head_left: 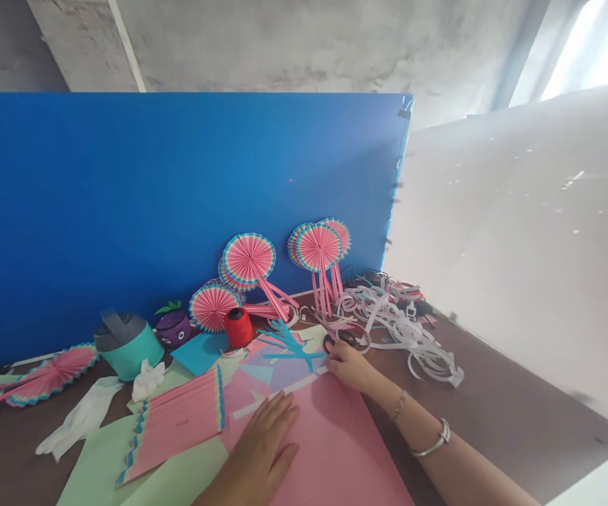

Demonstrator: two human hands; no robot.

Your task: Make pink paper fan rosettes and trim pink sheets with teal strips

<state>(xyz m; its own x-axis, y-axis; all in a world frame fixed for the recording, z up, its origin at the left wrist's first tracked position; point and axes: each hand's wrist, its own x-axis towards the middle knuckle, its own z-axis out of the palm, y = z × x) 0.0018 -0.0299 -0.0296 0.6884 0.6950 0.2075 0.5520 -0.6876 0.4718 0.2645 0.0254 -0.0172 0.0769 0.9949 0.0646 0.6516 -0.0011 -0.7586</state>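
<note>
My left hand [264, 439] lies flat with fingers stretched out on a large pink paper sheet [335, 450], pressing it to the table. My right hand [348, 365] rests at the sheet's far corner, fingers curled at the black handles of a pair of scissors [335, 341]; the blades are hidden. A white paper strip [277, 397] lies along the sheet's far edge between both hands. A pleated pink paper with a blue zigzag border [177, 422] lies just left of my left hand.
Pink paper fans [249, 258] lean on the blue partition [177, 211]. A red thread spool [238, 327], a teal tape dispenser [127, 344], a purple toy [173, 327], curled white strips [403, 327], green sheets [103, 457], and a white wall panel [519, 246] on the right.
</note>
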